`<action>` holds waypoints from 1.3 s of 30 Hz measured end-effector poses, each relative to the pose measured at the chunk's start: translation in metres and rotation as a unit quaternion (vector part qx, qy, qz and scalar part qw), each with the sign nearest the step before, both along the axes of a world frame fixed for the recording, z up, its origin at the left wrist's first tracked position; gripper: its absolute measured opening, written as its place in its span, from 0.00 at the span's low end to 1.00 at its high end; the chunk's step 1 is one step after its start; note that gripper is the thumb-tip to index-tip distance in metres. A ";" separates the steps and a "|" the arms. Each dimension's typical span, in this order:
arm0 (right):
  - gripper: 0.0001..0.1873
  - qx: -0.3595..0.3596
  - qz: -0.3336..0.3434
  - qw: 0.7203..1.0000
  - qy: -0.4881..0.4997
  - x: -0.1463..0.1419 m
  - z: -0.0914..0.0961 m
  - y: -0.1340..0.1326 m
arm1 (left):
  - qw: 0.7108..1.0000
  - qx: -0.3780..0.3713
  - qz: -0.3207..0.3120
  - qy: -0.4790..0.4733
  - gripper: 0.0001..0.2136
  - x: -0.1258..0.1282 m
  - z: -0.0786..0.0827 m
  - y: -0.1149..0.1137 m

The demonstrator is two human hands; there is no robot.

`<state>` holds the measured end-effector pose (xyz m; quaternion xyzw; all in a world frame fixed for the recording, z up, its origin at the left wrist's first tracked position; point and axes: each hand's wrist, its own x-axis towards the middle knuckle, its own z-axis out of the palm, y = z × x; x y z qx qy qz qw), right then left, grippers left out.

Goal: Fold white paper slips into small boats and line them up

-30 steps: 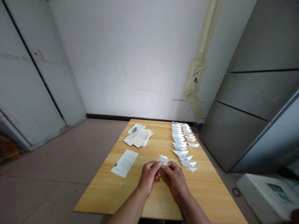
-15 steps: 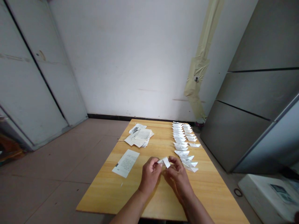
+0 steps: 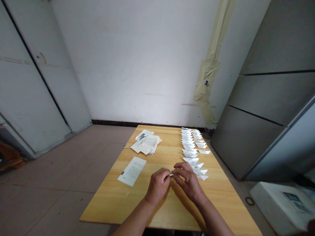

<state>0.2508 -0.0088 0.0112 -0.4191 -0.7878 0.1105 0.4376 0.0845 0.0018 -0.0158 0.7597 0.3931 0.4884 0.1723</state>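
Note:
My left hand (image 3: 158, 185) and my right hand (image 3: 188, 182) meet over the middle of the wooden table (image 3: 137, 209). Both pinch a small folded piece of white paper (image 3: 170, 175), of which only a sliver shows between the fingertips. The right hand's fingers lie over the top of it. A row of several folded white paper pieces (image 3: 193, 150) runs along the table's right side, just beyond my right hand. A flat printed sheet (image 3: 132, 170) lies to the left of my left hand.
A loose pile of printed sheets (image 3: 146, 143) sits at the far left of the table. A grey cabinet (image 3: 270, 108) stands to the right. A white box (image 3: 283, 206) and a dark ring (image 3: 248, 200) lie on the floor.
The folded paper was held up and showing above my fingers. Now my hands have lowered toward the table and my fingers have closed over it, hiding most of it.

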 end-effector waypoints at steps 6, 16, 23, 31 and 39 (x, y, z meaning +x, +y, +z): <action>0.04 -0.024 0.024 0.999 -0.017 0.000 0.007 0.001 | 1.000 0.009 -0.007 0.010 0.11 -0.001 -0.001 0.000; 0.13 -0.065 0.039 0.997 0.035 -0.004 0.005 0.000 | 0.987 -0.144 -0.040 -0.051 0.07 -0.007 -0.001 0.003; 0.08 -0.081 0.037 0.996 0.004 -0.004 0.008 -0.001 | 0.979 -0.200 -0.023 -0.038 0.09 -0.004 -0.001 0.004; 0.08 -0.074 0.041 0.996 -0.009 -0.005 0.005 0.002 | 0.974 -0.222 -0.017 -0.035 0.08 -0.004 0.003 0.005; 0.09 -0.103 0.031 0.994 -0.002 -0.010 0.000 0.001 | 0.952 -0.297 -0.049 -0.059 0.10 -0.002 -0.004 0.009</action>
